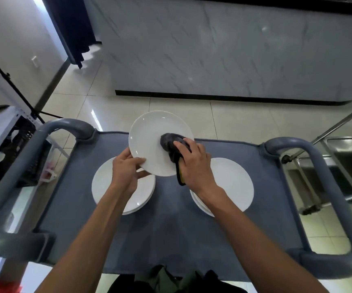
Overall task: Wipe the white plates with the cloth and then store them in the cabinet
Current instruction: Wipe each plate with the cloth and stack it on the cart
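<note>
Left grip point(126, 168) pinches round glossy plate point(147, 142); right grip point(194, 163) presses crumpled cloth point(171, 142).

Grey cart point(171, 240), steel rack point(329, 149)

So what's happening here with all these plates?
A person is wiping a white plate. The left hand holds it up by the rim while the right hand presses a dark cloth onto its face. Two stacks of plates, left and right, rest on a grey cart.
</note>
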### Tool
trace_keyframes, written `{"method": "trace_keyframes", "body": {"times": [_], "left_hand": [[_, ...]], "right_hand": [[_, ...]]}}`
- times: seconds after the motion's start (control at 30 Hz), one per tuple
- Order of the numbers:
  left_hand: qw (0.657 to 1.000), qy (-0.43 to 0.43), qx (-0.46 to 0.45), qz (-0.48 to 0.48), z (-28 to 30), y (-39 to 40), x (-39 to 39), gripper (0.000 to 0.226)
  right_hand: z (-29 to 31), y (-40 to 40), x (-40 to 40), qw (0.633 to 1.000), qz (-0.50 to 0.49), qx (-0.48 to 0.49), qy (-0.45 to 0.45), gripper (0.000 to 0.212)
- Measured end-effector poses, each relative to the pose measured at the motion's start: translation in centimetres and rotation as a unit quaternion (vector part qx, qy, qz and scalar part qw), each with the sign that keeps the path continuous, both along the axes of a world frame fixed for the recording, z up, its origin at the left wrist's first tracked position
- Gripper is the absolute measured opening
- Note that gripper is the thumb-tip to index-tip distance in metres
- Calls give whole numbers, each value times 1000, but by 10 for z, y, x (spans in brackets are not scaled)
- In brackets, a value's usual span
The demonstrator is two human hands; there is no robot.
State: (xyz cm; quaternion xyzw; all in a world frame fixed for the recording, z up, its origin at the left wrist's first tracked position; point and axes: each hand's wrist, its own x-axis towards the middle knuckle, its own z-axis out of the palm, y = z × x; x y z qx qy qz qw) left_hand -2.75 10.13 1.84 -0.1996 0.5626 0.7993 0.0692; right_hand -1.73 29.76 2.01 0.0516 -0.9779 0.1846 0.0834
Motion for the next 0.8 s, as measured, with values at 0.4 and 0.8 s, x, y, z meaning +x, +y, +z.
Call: {"method": "trace_keyframes", "body": {"times": [0.4, 0.8], "left_hand": [[999, 20, -1, 27, 16, 85, 3, 60], [998, 31, -12, -48, 13, 120, 17, 56]], "right_hand": [[-5, 43, 47, 997, 24, -69, 6, 58], [9, 157, 15, 993, -50, -66, 88, 49]]}}
